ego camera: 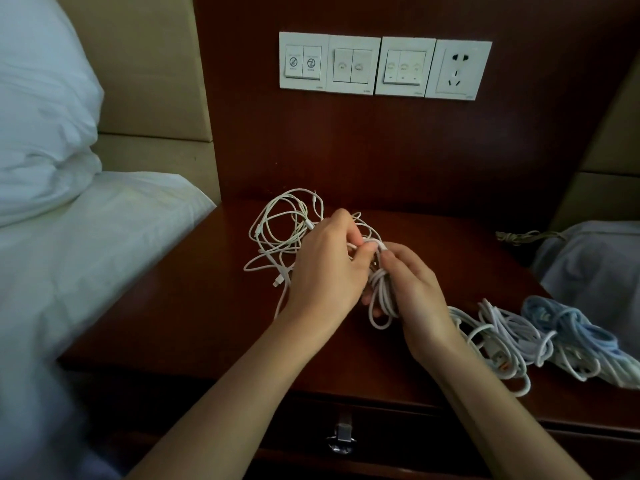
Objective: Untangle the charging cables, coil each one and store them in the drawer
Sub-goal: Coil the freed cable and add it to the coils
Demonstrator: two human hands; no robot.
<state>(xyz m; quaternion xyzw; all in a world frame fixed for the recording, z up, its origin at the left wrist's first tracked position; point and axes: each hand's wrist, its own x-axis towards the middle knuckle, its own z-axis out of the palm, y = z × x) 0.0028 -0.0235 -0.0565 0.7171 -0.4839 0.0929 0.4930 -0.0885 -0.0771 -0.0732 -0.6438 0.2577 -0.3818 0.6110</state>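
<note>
Cables sit in three groups on the dark wooden nightstand (207, 306). Between the two hands is one small white coil (381, 292). The right hand (415, 292) has its fingers curled round the coil's body, and the left hand (325, 271) pinches the strand at the top of the coil between thumb and fingertips. Beyond the left hand, and touching it, lies a loose tangle of thin white cables (284, 230); how many are in it cannot be told. Just right of the right wrist lie the wound bundles: white bundles (495, 341), at least two, one showing an orange plug, and past them one pale blue bundle (571, 327). Below the forearms the drawer (398, 441) is closed, its one metal handle (343, 438) between them. Above the hands are four wall plates (384, 65): three with switches, one a socket. A pillow (41, 116) lies far left of the left hand.
</note>
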